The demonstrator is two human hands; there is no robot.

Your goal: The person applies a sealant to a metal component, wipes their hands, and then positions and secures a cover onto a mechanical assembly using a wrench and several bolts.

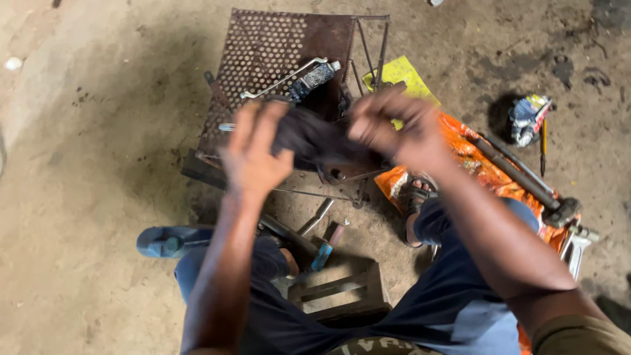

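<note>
Blur softened both hands, and the dark cloth [315, 138] stretched between them could not be made out in detail; whatever lay wrapped inside it was hidden. The cloth was held above the perforated rusty metal stand [263, 59], its long axis running roughly left to right. The left hand [253, 154] was seen with fingers half spread, pinching one end; the right hand [394, 128] was curled closed on the other. Behind, a hacksaw [289, 79] was laid on the stand. An orange sheet [480, 164] with a long hammer [526, 181] was spread at right, and a wooden stool [342, 292] was partly covered by the legs.
</note>
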